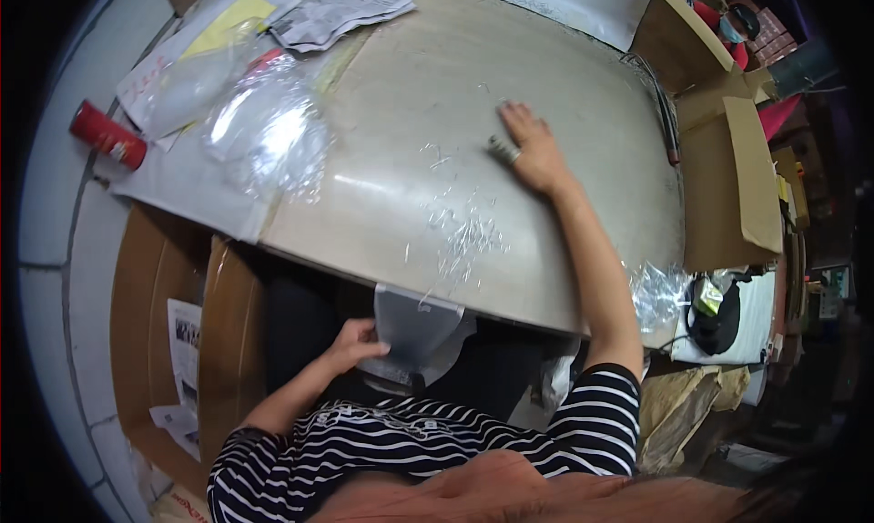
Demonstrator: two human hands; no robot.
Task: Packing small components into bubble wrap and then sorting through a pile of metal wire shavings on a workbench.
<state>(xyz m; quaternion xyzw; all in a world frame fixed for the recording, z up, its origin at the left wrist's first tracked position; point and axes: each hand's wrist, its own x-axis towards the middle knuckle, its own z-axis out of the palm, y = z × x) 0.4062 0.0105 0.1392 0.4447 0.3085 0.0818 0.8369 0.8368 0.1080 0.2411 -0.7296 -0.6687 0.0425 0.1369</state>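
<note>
Below the table's front edge my left hand pinches the side of a translucent plastic bag, whose top reaches up to the edge. A pile of small, thin, clear or silvery bits lies on the table just beyond the bag; one or two lie right at the edge. Farther out, my right hand rests on the tabletop with its fingers stretched out and nothing in them. A patterned wrap covers its thumb. What the bag holds, I cannot make out.
Crumpled clear plastic and folded newspaper lie at the left, with a red can beyond. An open cardboard box stands at lower left. Another carton flanks the table's right side, near a dark cable.
</note>
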